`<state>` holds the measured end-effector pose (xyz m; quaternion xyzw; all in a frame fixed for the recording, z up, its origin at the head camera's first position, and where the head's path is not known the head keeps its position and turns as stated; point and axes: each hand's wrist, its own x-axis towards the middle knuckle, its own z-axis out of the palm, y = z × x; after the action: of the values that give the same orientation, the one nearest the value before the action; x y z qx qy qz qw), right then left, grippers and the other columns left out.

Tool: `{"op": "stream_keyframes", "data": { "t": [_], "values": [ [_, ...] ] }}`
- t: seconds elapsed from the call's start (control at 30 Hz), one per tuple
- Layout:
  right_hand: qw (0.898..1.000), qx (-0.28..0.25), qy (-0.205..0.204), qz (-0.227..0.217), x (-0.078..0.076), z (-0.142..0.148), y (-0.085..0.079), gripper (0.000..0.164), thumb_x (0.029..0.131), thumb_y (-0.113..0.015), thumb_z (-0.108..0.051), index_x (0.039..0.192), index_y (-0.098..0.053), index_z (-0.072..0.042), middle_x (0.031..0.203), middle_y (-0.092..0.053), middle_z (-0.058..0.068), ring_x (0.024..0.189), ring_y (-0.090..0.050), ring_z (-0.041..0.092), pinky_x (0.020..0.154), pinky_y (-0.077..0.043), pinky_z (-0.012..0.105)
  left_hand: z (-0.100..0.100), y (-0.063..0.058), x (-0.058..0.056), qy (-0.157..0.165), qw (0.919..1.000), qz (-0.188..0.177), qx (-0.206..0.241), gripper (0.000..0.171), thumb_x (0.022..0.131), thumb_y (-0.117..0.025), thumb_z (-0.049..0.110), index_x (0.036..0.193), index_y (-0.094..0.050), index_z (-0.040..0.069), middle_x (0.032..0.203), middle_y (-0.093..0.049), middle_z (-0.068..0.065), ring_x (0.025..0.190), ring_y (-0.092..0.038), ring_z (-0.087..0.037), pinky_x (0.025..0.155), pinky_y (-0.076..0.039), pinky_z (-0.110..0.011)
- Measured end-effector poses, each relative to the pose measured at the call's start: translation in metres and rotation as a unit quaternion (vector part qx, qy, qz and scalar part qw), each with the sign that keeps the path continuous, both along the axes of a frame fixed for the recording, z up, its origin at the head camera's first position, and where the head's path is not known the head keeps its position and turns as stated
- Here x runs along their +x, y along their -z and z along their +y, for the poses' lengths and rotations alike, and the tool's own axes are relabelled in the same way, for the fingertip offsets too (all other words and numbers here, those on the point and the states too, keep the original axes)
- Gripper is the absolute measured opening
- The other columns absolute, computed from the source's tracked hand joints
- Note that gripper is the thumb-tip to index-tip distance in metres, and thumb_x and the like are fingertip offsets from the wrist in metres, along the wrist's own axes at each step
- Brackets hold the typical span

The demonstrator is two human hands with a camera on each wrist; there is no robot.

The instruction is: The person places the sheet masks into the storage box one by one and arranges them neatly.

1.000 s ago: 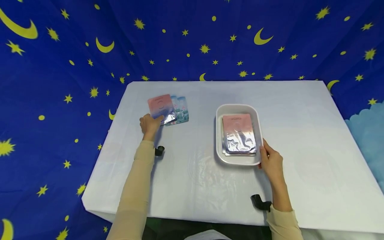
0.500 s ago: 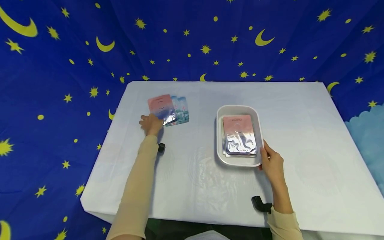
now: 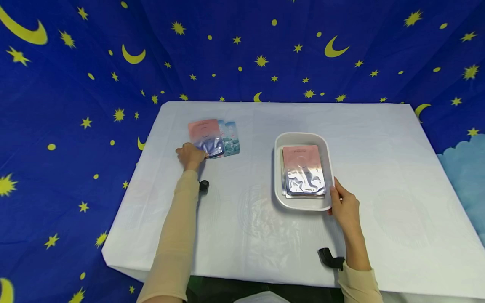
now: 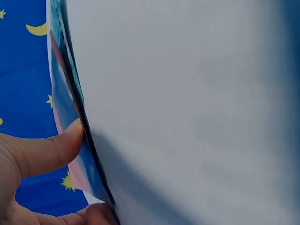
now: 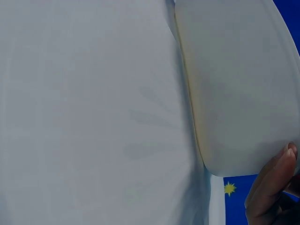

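At the table's left my left hand [image 3: 190, 156] holds the near edge of a pink-to-blue sheet mask packet [image 3: 206, 134]. In the left wrist view, the thumb [image 4: 65, 144] presses the packet's edge and another finger is at its corner. Blue-green packets with a floral print [image 3: 232, 141] lie partly under and beside it. Right of centre, my right hand [image 3: 346, 208] grips the near right side of a white tray [image 3: 303, 205], fingertips [image 5: 283, 161] against its outer wall. Inside the tray lies a stack of packets, a pink-and-silver packet [image 3: 303, 170] on top.
A white cloth covers the table [image 3: 242, 235]. Behind and left of it hangs a blue curtain [image 3: 212, 46] with yellow moons and stars. A pale blue cloud shape [image 3: 464, 176] shows at the right.
My left hand has shifted slightly at the packet's near edge, and the glare on the packet has changed. The right hand and tray stay in place.
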<state>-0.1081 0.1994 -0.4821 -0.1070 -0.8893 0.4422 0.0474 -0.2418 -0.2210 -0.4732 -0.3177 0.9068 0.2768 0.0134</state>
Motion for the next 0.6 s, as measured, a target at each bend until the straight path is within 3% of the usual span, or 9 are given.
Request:
{"op": "stream_keyframes", "data": {
  "t": [0.27,0.6],
  "values": [
    [1.000,-0.008,0.004,0.003,0.000,0.000,0.002,0.039,0.093,-0.043,-0.028,0.129,-0.046,-0.016,0.082,-0.063,0.020,0.033,-0.049,0.009,0.033,-0.042,0.025,-0.009,0.000,0.004,-0.014,0.9982,0.015,0.056,0.049,0.057,-0.074,0.016,0.098,-0.058,-0.005,0.100,-0.058,-0.023,0.092,-0.055,-0.037,0.078,-0.048,-0.044],
    [1.000,-0.010,0.004,-0.007,-0.001,0.001,0.003,0.040,0.093,-0.042,-0.030,0.130,-0.046,-0.017,0.084,-0.062,0.020,0.034,-0.049,0.009,0.034,-0.043,0.025,-0.013,0.003,0.014,0.001,0.9981,0.013,0.060,0.049,0.059,-0.075,0.023,0.096,-0.057,-0.005,0.095,-0.060,-0.019,0.079,-0.050,-0.027,0.074,-0.046,-0.041]
  ]
}}
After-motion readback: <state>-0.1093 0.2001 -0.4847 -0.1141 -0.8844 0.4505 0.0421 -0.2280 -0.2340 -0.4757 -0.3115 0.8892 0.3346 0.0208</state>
